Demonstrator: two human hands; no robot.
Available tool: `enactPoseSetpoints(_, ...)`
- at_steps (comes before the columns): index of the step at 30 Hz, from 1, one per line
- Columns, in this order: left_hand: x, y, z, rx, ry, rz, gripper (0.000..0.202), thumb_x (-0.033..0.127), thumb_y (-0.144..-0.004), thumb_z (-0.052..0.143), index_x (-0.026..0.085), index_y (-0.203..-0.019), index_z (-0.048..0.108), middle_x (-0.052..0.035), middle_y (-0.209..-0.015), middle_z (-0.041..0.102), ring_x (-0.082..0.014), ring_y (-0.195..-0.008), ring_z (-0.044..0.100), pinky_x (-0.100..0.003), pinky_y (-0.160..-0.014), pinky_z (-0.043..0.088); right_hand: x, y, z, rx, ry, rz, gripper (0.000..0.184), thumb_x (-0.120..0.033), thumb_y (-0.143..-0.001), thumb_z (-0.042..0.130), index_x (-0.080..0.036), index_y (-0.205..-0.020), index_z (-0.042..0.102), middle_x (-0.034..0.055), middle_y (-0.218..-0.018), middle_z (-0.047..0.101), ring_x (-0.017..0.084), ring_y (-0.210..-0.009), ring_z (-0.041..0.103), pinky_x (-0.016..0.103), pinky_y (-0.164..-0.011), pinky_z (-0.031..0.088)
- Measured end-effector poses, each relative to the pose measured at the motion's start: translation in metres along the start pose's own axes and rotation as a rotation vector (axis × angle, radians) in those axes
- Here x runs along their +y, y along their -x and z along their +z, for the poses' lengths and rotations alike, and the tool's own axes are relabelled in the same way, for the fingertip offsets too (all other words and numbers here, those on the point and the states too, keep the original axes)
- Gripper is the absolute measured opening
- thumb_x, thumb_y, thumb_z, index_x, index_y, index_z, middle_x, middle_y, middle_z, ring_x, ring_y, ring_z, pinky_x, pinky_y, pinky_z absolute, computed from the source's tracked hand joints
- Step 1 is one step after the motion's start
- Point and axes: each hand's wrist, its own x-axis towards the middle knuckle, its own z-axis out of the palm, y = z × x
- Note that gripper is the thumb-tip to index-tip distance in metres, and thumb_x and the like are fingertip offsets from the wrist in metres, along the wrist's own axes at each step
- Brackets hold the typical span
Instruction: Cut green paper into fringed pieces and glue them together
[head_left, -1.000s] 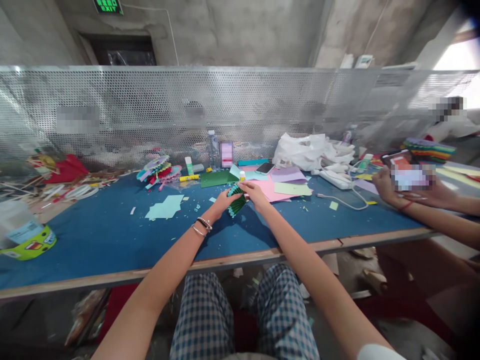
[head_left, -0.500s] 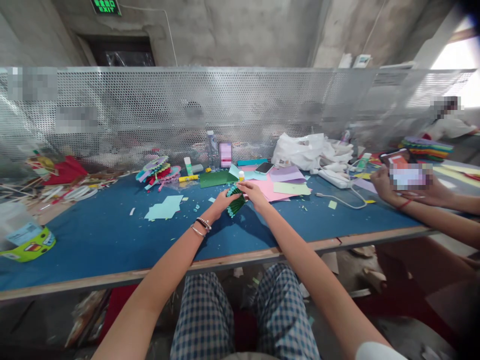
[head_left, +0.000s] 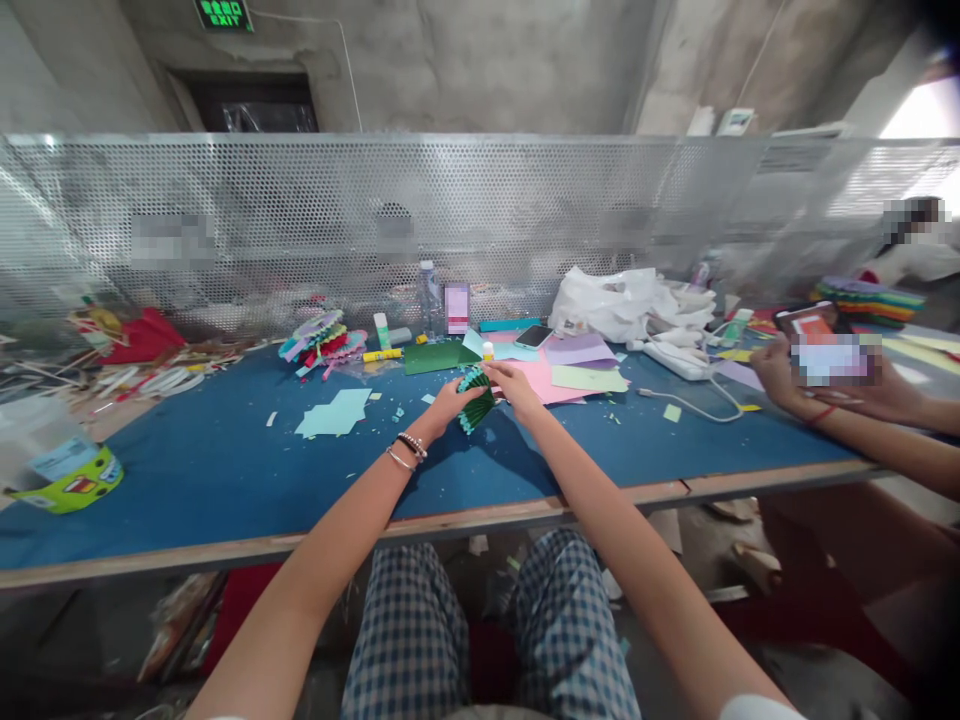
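Note:
A pleated green paper fan (head_left: 475, 400) rests on the blue table top (head_left: 225, 470) in front of me. My left hand (head_left: 447, 405) grips its left side, fingers curled on the folds. My right hand (head_left: 513, 386) pinches its upper right edge. A bracelet sits on my left wrist. Just beyond the fan lie a pink sheet (head_left: 541, 379), a pale green sheet (head_left: 589, 378) and a dark green sheet (head_left: 433, 357). A small glue bottle (head_left: 487, 350) stands behind my right hand.
A light blue paper cut-out (head_left: 334, 413) lies left of me. Finished coloured fans (head_left: 319, 341), a glue stick (head_left: 382, 330), a water bottle (head_left: 428, 298), a phone (head_left: 533, 336) and a white plastic bag (head_left: 615, 300) line the perforated metal screen (head_left: 300, 220). At right another person's hands (head_left: 780, 375) hold a phone.
Both hands stay on the green fan with only slight finger movement. The view has shifted a little to the left.

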Motion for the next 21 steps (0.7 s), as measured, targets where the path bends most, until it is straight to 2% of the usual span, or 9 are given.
enactPoseSetpoints(4, -0.003, -0.002, -0.002, 0.01, 0.003, 0.007, 0.051, 0.042, -0.065, 0.07, 0.013, -0.107, 0.062, -0.0061, -0.083, 0.068, -0.018, -0.078, 0.061, -0.034, -0.079, 0.047, 0.0, -0.003, -0.005, 0.019, 0.011, -0.028, 0.039, -0.049, -0.064, 0.065, -0.021, -0.091, 0.066, 0.0021, -0.082, 0.063, 0.014, -0.07, 0.056, 0.024, -0.057, 0.041)
enactPoseSetpoints(8, -0.004, -0.003, -0.002, 0.019, -0.011, 0.014, 0.049, 0.043, -0.065, 0.07, 0.014, -0.103, 0.063, -0.0055, -0.085, 0.067, -0.0168, -0.076, 0.061, -0.034, -0.079, 0.046, 0.0, -0.005, -0.011, 0.012, 0.181, -0.219, 0.034, -0.045, -0.069, 0.062, -0.024, -0.095, 0.067, 0.0023, -0.089, 0.063, 0.015, -0.078, 0.055, 0.027, -0.065, 0.044)
enactPoseSetpoints(13, -0.002, -0.003, -0.002, 0.013, -0.04, 0.051, 0.049, 0.042, -0.065, 0.07, 0.014, -0.104, 0.063, -0.0053, -0.086, 0.067, -0.0176, -0.078, 0.06, -0.034, -0.079, 0.046, 0.0, -0.005, -0.014, -0.066, 0.359, -0.434, 0.028, -0.037, -0.075, 0.058, -0.026, -0.099, 0.069, 0.0042, -0.101, 0.06, 0.014, -0.081, 0.054, 0.031, -0.079, 0.044)
enactPoseSetpoints(21, 0.001, 0.0, -0.003, -0.009, -0.1, 0.048, 0.051, 0.041, -0.067, 0.069, 0.013, -0.109, 0.061, -0.006, -0.089, 0.067, -0.0169, -0.077, 0.059, -0.031, -0.075, 0.046, 0.004, -0.008, -0.015, -0.086, 0.409, -0.417, 0.027, -0.035, -0.076, 0.056, -0.024, -0.098, 0.068, 0.0053, -0.099, 0.061, 0.016, -0.085, 0.055, 0.031, -0.079, 0.046)
